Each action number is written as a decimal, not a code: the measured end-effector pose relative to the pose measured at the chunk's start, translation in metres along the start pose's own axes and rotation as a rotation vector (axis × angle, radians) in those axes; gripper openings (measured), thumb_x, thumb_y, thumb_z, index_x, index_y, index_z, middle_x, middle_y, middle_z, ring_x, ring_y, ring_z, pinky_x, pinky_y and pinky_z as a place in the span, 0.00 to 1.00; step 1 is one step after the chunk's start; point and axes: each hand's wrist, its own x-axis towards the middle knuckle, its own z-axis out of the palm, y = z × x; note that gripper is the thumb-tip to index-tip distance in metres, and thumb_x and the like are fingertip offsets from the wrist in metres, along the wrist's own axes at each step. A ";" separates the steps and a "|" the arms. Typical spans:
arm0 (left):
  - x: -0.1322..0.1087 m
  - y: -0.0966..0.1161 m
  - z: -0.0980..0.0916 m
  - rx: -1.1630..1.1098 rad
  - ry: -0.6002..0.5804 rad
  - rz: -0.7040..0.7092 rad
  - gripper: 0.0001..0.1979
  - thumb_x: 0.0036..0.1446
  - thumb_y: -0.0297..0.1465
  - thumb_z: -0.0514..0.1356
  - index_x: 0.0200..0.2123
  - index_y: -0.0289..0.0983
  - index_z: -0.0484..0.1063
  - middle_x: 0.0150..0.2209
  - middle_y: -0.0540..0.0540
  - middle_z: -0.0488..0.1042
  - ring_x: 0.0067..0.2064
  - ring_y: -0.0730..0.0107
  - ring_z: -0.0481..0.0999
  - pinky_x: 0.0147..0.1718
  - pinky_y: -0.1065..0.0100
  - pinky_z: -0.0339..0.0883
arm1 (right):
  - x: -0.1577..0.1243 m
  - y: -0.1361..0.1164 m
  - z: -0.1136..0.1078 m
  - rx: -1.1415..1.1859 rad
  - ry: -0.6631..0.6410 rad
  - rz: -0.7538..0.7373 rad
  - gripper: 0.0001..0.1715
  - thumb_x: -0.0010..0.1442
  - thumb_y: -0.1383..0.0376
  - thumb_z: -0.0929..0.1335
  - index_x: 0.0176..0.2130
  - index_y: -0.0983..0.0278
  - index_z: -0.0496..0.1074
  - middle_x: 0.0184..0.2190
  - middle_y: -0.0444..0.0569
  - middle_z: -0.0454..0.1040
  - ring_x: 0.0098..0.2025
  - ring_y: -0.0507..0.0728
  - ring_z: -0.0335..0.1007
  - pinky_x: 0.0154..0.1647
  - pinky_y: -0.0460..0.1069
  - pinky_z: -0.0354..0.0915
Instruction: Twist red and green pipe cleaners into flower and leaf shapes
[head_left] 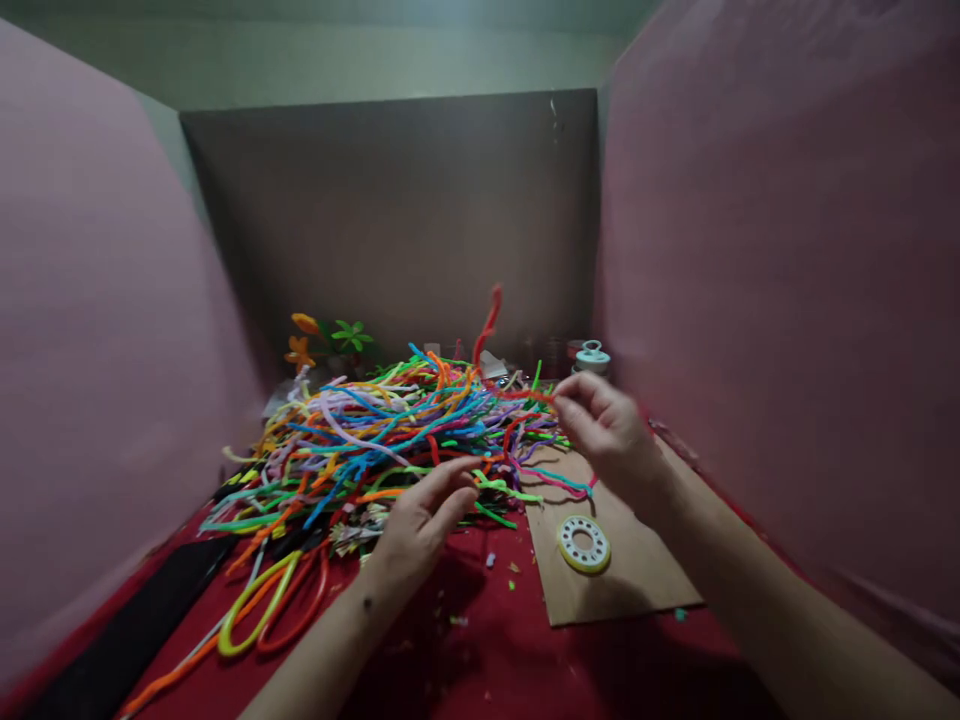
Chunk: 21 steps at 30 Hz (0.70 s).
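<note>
A big tangled heap of coloured pipe cleaners [375, 430] lies on the red cloth [480, 640]. My right hand [607, 430] pinches a red pipe cleaner [489, 330], whose free end curls up above the heap. My left hand [420, 520] hovers at the heap's near edge with its fingers loosely curled over the strands, touching or almost touching them; nothing is clearly gripped in it.
A brown card sheet [645, 580] lies at the right with a white and yellow ring [583, 544] on it. Pipe-cleaner flowers [330, 340] and small tape rolls [591, 357] stand at the back. Pink boards wall both sides, a grey board [390, 220] the back. Black strip [127, 640] at left.
</note>
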 end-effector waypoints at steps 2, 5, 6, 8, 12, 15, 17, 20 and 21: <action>-0.001 0.007 0.005 -0.453 -0.055 -0.171 0.20 0.56 0.42 0.52 0.49 0.38 0.66 0.26 0.49 0.68 0.23 0.76 0.65 0.21 0.72 0.59 | -0.014 -0.005 0.029 0.022 -0.184 -0.063 0.07 0.59 0.64 0.60 0.32 0.64 0.62 0.20 0.40 0.58 0.22 0.48 0.52 0.24 0.44 0.52; -0.001 0.011 0.000 -0.784 0.025 -0.235 0.14 0.55 0.40 0.56 0.38 0.35 0.70 0.18 0.56 0.54 0.17 0.82 0.54 0.17 0.76 0.50 | -0.027 -0.005 0.062 -0.035 -0.333 -0.100 0.05 0.59 0.66 0.59 0.32 0.64 0.61 0.22 0.41 0.61 0.24 0.48 0.54 0.26 0.44 0.51; -0.001 0.010 -0.005 -0.820 0.075 -0.247 0.12 0.54 0.38 0.57 0.34 0.35 0.70 0.16 0.58 0.51 0.16 0.83 0.52 0.16 0.77 0.49 | -0.029 -0.004 0.071 -0.056 -0.362 -0.092 0.05 0.59 0.67 0.59 0.32 0.64 0.61 0.23 0.42 0.62 0.25 0.48 0.55 0.27 0.44 0.50; 0.000 0.006 -0.018 -0.832 0.190 -0.277 0.10 0.53 0.36 0.59 0.29 0.34 0.70 0.15 0.58 0.49 0.15 0.84 0.51 0.16 0.78 0.48 | -0.031 -0.002 0.084 -0.097 -0.394 -0.057 0.05 0.59 0.67 0.59 0.31 0.64 0.61 0.23 0.42 0.62 0.24 0.48 0.54 0.26 0.45 0.49; 0.005 -0.007 -0.045 -0.748 0.465 -0.282 0.07 0.49 0.31 0.62 0.26 0.33 0.69 0.14 0.57 0.53 0.15 0.85 0.52 0.14 0.80 0.46 | -0.037 0.001 0.105 -0.086 -0.461 0.029 0.11 0.60 0.65 0.58 0.27 0.64 0.61 0.21 0.42 0.60 0.24 0.48 0.53 0.25 0.44 0.48; 0.009 -0.012 -0.053 -0.701 0.607 -0.264 0.05 0.48 0.28 0.63 0.25 0.31 0.70 0.17 0.55 0.60 0.17 0.85 0.57 0.14 0.81 0.50 | -0.049 0.000 0.115 -0.034 -0.493 0.046 0.12 0.60 0.64 0.58 0.25 0.64 0.59 0.20 0.41 0.59 0.23 0.47 0.51 0.24 0.44 0.48; 0.010 -0.012 -0.054 -0.754 0.651 -0.257 0.03 0.49 0.25 0.61 0.26 0.31 0.70 0.22 0.52 0.66 0.21 0.82 0.64 0.18 0.80 0.58 | -0.057 0.000 0.118 0.001 -0.508 0.054 0.11 0.59 0.64 0.58 0.26 0.64 0.60 0.20 0.41 0.60 0.23 0.47 0.52 0.25 0.44 0.48; 0.011 -0.010 -0.053 -0.963 0.612 -0.294 0.06 0.55 0.25 0.55 0.27 0.31 0.69 0.22 0.51 0.66 0.22 0.80 0.66 0.21 0.76 0.63 | -0.066 0.004 0.116 0.051 -0.532 0.121 0.12 0.59 0.65 0.58 0.26 0.64 0.61 0.20 0.41 0.60 0.24 0.48 0.53 0.25 0.44 0.49; 0.011 -0.009 -0.053 -1.024 0.590 -0.324 0.07 0.56 0.25 0.53 0.28 0.31 0.69 0.21 0.52 0.64 0.21 0.80 0.64 0.20 0.76 0.63 | -0.067 0.006 0.114 0.062 -0.538 0.145 0.12 0.59 0.65 0.58 0.25 0.64 0.61 0.20 0.41 0.60 0.24 0.48 0.54 0.25 0.44 0.49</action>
